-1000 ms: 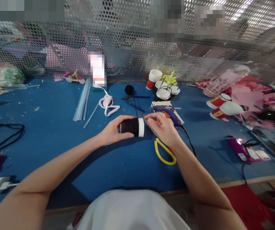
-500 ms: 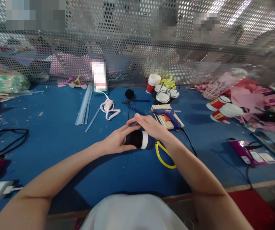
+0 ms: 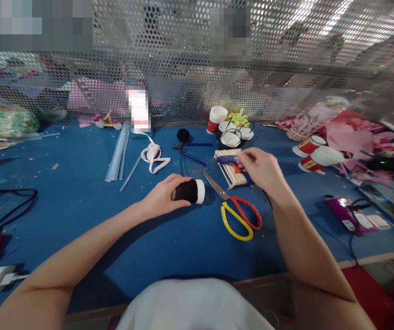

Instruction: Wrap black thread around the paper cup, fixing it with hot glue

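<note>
Seen from the wearer's head, two bare forearms reach over a blue table (image 3: pixel 155 250). The left hand (image 3: pixel 161 195) grips a black-covered cylinder (image 3: pixel 185 191) lying on its side, thumb along the near side and fingers over the far side; its white end juts out of the grasp toward 3 o'clock. Taking that cylinder as the clock's centre, the right hand (image 3: pixel 264 170) is at 2 o'clock, its fingertips at a blue glue gun (image 3: pixel 227 159) resting over pale sticks (image 3: pixel 230 176); whether they are closed on it, I cannot tell. Scissors (image 3: pixel 224 196) with one red and one yellow handle lie between the hands, tip near the white end, handles toward 4 o'clock. At 12 o'clock a dark strand runs from a black ball (image 3: pixel 183 135) toward the cylinder. White ribbon (image 3: pixel 152 153) sits at 10 o'clock, with clear rods (image 3: pixel 117 158) beyond. The table's near edge passes at 6 o'clock, well apart from the cylinder, with blue surface between; a metal mesh (image 3: pixel 183 98) borders the far side at 12.
</note>
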`<state>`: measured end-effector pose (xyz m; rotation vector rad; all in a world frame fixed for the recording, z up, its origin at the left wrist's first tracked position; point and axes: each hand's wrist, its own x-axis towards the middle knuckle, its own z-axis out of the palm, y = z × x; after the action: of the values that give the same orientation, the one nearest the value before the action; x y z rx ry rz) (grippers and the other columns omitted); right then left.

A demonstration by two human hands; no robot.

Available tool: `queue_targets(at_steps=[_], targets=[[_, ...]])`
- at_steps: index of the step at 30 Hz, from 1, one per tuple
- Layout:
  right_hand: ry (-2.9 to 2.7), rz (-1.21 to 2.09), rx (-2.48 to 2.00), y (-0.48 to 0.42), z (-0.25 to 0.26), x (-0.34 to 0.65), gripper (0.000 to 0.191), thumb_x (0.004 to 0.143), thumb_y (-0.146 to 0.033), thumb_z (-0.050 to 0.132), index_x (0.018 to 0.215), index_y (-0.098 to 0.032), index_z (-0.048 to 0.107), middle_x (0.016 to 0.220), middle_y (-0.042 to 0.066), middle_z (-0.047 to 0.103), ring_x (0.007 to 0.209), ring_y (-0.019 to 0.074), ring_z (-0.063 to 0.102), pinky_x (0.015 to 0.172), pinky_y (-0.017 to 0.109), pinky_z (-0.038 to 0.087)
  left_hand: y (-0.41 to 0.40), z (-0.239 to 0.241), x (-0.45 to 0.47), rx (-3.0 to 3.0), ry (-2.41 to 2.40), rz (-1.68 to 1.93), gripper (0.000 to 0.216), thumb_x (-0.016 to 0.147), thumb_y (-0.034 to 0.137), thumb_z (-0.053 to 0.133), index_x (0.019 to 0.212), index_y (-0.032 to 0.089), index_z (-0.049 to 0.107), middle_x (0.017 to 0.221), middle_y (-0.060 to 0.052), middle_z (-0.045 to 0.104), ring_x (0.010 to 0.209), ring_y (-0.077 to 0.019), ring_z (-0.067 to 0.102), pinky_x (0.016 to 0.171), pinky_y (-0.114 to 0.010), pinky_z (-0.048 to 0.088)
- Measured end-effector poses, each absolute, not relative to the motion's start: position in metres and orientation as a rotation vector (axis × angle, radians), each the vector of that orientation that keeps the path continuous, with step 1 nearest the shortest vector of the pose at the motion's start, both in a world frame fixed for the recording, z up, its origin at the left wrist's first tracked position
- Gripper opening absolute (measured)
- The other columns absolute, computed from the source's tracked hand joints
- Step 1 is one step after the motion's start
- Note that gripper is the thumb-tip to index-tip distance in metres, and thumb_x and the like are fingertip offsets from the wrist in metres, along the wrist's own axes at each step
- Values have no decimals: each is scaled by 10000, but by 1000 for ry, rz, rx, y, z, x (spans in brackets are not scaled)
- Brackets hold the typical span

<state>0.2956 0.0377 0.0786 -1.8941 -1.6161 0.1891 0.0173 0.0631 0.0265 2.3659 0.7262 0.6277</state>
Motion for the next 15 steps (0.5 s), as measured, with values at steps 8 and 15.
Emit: queue_targets(at_steps=[8, 15], targets=[[-1862, 27, -2177, 40, 41, 328, 227, 697, -221, 509, 853, -104, 625, 873, 152, 617, 898, 276, 551, 787, 385, 415, 67, 27, 16, 2390, 748, 528, 564, 780, 405, 586, 1266, 206, 380, 1226, -117, 446, 1102, -260, 485, 906, -396, 434], [-1578, 81, -2187, 39, 34, 323, 371, 659, -257, 549, 993, -96, 562, 909, 145, 604, 859, 254, 571, 732, 370, 444, 70, 24, 15, 2391, 763, 534, 566, 744, 380, 629, 1235, 211, 405, 1193, -112, 470, 1087, -268, 488, 901, -419, 434]])
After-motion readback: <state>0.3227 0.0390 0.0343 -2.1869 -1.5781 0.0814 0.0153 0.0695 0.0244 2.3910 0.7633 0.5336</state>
